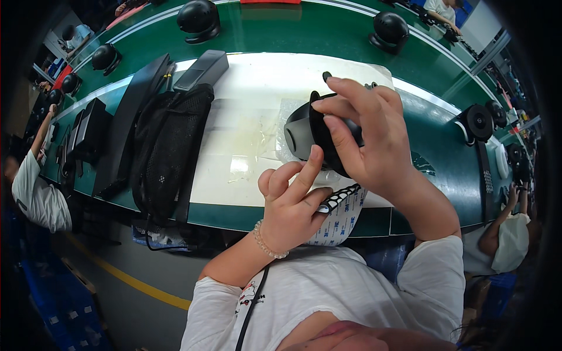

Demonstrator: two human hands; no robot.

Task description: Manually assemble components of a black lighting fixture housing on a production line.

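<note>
A long green workbench (275, 35) curves across the view, with a white mat (246, 117) laid on its near side and several black dome-shaped units (199, 20) spaced along the far side (other people sit at either end, at work on their own). On the mat's left lies a black mesh bag (167, 149), with a dark flat panel (126, 126) and a grey box (202, 70) beside it.

Above the mat's right half, the right hand (374, 137) holds a black and grey dome-shaped device (304, 131) off the surface, fingers curled over its black top and thumb pressing its near side. The device lies tilted, its grey end facing left and its black rounded end tucked into the right palm, so its long axis runs roughly left to right.

The left hand (290, 207) sits just below and nearer the body. Its index finger stretches up to touch the device's lower edge, while its other fingers close around a white sheet of backing paper with rows of small black pieces (339, 213), which hangs down over the bench edge. The right hand carries the device; the left only touches it from beneath.
</note>
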